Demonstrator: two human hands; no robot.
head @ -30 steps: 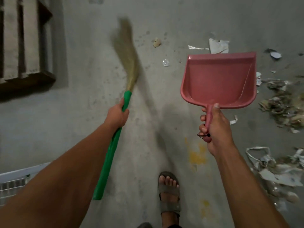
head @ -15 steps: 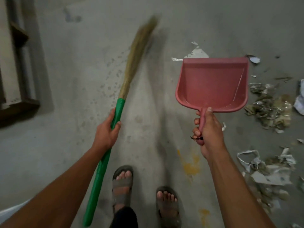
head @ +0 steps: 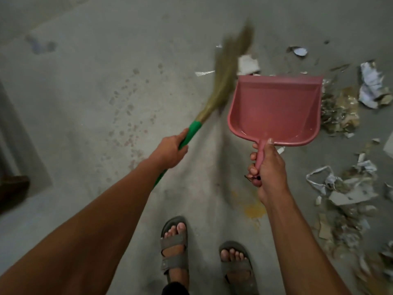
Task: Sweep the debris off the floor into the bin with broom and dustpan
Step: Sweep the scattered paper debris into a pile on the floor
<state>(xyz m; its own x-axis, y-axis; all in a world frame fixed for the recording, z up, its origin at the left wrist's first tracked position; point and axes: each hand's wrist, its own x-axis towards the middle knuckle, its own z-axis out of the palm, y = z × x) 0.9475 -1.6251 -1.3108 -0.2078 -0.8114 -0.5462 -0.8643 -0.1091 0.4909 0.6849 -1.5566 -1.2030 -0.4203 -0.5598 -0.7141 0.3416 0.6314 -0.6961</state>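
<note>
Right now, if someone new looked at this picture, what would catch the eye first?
First, the pink dustpan at centre right, held by its handle in the right hand. Beside it, the left hand grips the green-handled broom, its straw head blurred. Torn paper debris lies along the right side of the grey floor.

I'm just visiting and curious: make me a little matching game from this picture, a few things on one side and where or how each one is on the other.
Things:
1. broom
2. dustpan
3. paper scraps
4. sandals

Places or states:
A. scattered on the floor at the right
B. pink, held by its handle in the right hand
C. on the person's feet, at the bottom
D. green handle, gripped by the left hand

Pairs: 1-D, 2-B, 3-A, 4-C
</note>
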